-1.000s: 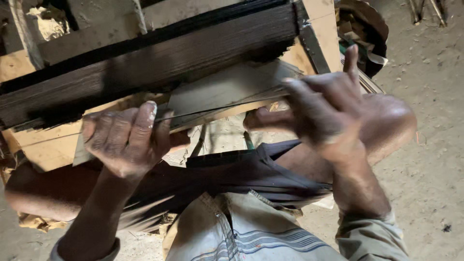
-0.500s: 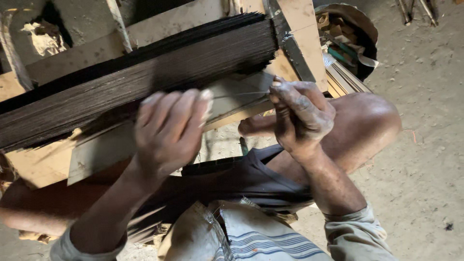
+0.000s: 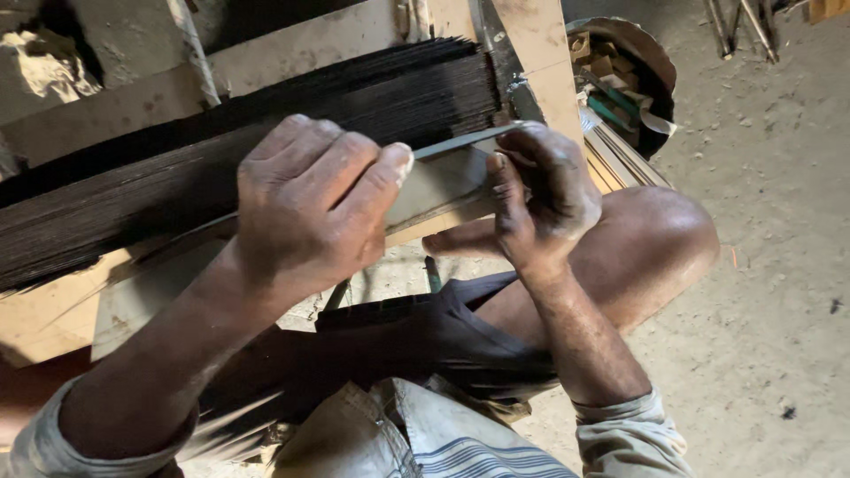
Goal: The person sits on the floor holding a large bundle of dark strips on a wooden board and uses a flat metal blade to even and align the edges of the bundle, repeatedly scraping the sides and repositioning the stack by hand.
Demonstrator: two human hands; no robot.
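Observation:
A thick bundle of thin dark sticks [image 3: 266, 142] lies across a pale wooden board [image 3: 88, 115] in front of me. A flat grey metal strip [image 3: 443, 177] rests against the bundle's near side. My left hand [image 3: 305, 208] lies palm down over the strip's middle, fingers curled over its top edge. My right hand [image 3: 540, 195] pinches the strip's right end between thumb and fingertips. My bare knee [image 3: 646, 248] and dark shorts [image 3: 416, 345] sit just below the hands.
A round dark tub [image 3: 633, 80] holding tools and scraps stands at the upper right. Thin metal rods [image 3: 744, 26] lie on the sandy ground [image 3: 779, 265] at the far right. A slanted wooden plank [image 3: 540, 62] runs beside the bundle's right end.
Both hands have moved closer together onto the metal strip. My left hand slid right over its middle and my right hand closed on its end.

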